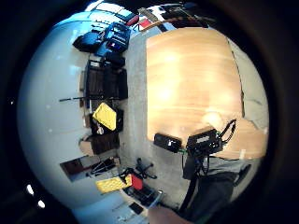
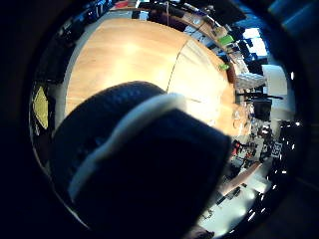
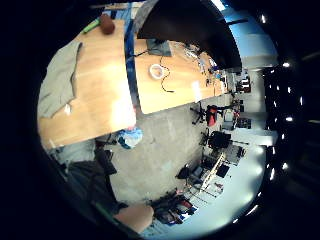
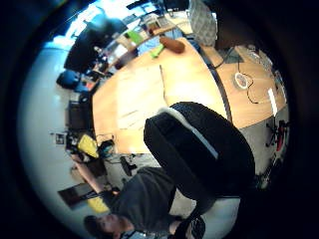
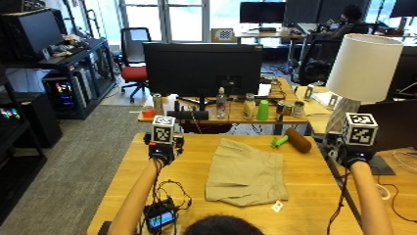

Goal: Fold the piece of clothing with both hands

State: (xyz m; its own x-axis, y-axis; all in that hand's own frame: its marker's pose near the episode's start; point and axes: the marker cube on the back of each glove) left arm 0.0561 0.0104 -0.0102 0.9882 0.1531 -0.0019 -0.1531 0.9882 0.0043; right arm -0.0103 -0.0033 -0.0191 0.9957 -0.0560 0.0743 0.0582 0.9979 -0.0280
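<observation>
A beige garment (image 5: 246,174) lies flat in the middle of the wooden table (image 5: 196,161), partly folded, with a white tag (image 5: 276,206) at its near corner. My left hand (image 5: 161,151) hovers over the table's far left part, well clear of the cloth and holding nothing. My right hand (image 5: 352,157) hovers at the table's right edge, also empty and apart from the cloth. The right little finger side palm view shows the garment (image 3: 57,82) lying on the table. A gloved thumb (image 2: 144,164) fills the left thumb side view, and another thumb (image 4: 199,149) shows in the right one.
A brown roll (image 5: 298,139) and a green item (image 5: 279,142) lie just beyond the garment. A small device with cables (image 5: 158,218) sits at the near left. A lamp (image 5: 361,63) stands at the right, and a monitor (image 5: 202,68) with bottles on the desk behind.
</observation>
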